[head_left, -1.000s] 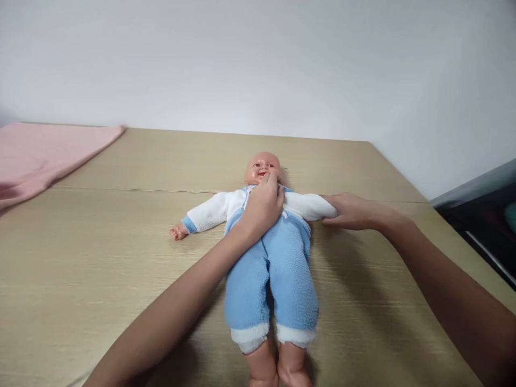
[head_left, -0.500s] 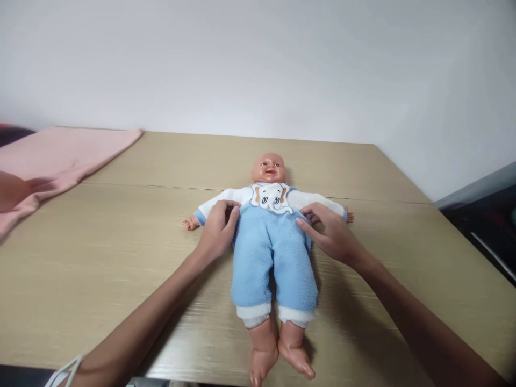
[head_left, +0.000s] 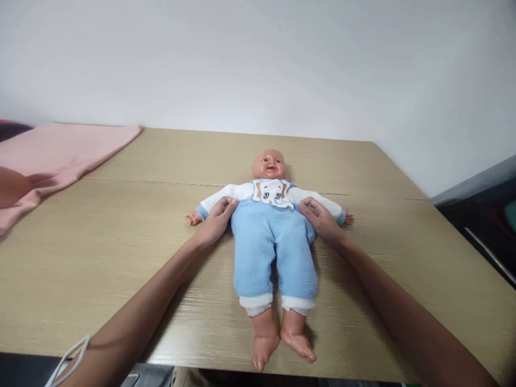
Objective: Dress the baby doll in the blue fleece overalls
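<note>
A baby doll lies on its back on the wooden table, head toward the wall, arms spread out. It wears a white top with an elephant bib and blue fleece trousers; its bare feet reach the near table edge. My left hand grips the doll's side under its arm, thumb on the chest. My right hand holds the opposite side the same way, fingers curled against the body.
A pink cloth lies spread over the table's far left corner, with a skin-coloured shape at the left frame edge. A dark unit stands off the table's right side. A white cord hangs at bottom left.
My left hand left the doll's chin and chest, my right hand let go of the sleeve. Both now sit at the doll's sides below the arms. The elephant bib is uncovered.
</note>
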Available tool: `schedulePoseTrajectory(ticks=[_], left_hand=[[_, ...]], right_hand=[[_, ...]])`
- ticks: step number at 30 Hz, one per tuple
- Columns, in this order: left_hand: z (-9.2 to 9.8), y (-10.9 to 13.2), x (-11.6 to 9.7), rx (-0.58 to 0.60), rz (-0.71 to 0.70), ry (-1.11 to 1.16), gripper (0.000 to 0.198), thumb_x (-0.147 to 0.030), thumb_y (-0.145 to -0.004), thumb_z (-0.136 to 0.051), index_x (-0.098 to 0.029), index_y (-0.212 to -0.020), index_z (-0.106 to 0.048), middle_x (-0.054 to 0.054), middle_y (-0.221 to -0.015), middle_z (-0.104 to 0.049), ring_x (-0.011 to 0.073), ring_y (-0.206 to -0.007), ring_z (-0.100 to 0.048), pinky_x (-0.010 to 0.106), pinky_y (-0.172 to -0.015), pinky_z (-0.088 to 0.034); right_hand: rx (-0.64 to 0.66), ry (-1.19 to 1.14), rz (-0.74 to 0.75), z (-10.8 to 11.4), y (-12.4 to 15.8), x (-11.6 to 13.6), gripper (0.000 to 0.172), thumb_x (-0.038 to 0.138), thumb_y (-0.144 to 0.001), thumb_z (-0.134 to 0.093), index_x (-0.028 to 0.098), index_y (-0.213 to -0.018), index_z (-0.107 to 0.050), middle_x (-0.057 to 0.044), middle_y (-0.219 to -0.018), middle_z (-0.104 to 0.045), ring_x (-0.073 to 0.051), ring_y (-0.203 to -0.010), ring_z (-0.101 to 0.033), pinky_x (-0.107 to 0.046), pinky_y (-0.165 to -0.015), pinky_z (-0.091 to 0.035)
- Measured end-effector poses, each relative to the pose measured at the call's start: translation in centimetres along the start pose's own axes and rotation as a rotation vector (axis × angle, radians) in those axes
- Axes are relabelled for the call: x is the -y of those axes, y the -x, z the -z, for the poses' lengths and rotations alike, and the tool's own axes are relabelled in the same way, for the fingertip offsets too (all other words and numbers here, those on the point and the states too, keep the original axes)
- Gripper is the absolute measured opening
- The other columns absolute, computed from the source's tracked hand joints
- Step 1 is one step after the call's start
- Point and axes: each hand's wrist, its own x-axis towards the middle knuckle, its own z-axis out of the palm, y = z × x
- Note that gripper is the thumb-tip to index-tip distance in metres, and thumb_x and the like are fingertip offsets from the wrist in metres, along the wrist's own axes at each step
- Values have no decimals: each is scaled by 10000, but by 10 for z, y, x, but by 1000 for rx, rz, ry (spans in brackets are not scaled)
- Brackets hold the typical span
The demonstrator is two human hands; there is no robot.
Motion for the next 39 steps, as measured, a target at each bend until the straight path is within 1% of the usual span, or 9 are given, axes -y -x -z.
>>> schedulePoseTrajectory(ticks=[5,9,12,16,20,25,32,35,39], left_hand=[[-3,-6,4,47,-93,-123,261,-498,-1091,-552,-238,-1066,-546,13,-1004,-564,197,-951,-533,304,-908,-478],[-7,9,-6,-85,-115,-273,268,-472,-1099,-527,-214,-1167,-547,71,-1167,-628,234,-1134,-597,382,-1095,-489],[-17,57,-22,-193,-93,-358,446,-537,-1096,-560,-202,-1389,-540,151,-1406,-623,311,-1352,-591,521,-1222,-466],[-47,154,-38,-100,-124,-493,731,-558,-1018,-716,-365,-1650,-404,149,-1687,-463,385,-1595,-447,646,-1298,-435],[-74,212,-30,-8,-138,-551,1166,-490,-870,-892,-425,-1779,-165,189,-1836,-216,502,-1666,-351,757,-1217,-520],[-66,214,-9,31,-163,-525,1132,-363,-851,-911,-466,-1756,-237,151,-1835,-200,473,-1669,-371,704,-1240,-539],[-34,219,5,49,-159,-482,815,-259,-938,-808,-590,-1614,-497,64,-1566,-573,346,-1429,-680,536,-1142,-669],[-26,224,9,46,-159,-520,756,-291,-978,-763,-614,-1612,-504,58,-1476,-631,337,-1389,-703,515,-1107,-691],[-19,228,12,34,-177,-622,753,-362,-984,-774,-603,-1635,-483,69,-1591,-553,370,-1447,-638,587,-1165,-643]], right_hand=[[-130,127,47,-4,2,-7,478,720,-982,-660,244,-981,-610,-14,-877,-638,-232,-851,-615,-369,-836,-518],[-297,305,123,-10,33,8,389,625,-1037,-618,242,-1102,-632,-121,-1131,-717,-314,-1095,-669,-510,-1060,-543],[-274,453,180,-18,92,33,397,539,-1058,-633,269,-1349,-635,-167,-1385,-688,-381,-1332,-638,-620,-1172,-524],[-51,555,186,-41,185,56,701,454,-989,-760,407,-1641,-506,-117,-1754,-426,-439,-1581,-507,-682,-1210,-563],[-51,587,142,-67,232,52,1009,285,-871,-868,433,-1739,-376,-91,-1873,-200,-508,-1617,-458,-690,-1125,-647],[-133,625,183,-78,240,37,934,233,-910,-842,456,-1714,-422,-75,-1841,-319,-459,-1529,-592,-539,-952,-758],[-163,715,242,-69,248,28,664,323,-1068,-666,492,-1683,-481,-69,-1615,-648,-386,-1290,-786,-508,-882,-770],[-164,715,249,-68,250,27,626,356,-1092,-635,496,-1682,-480,-68,-1590,-663,-369,-1263,-800,-497,-885,-768],[-175,687,254,-60,253,28,688,418,-1079,-655,441,-1726,-422,-90,-1713,-532,-402,-1432,-692,-551,-1025,-721]])
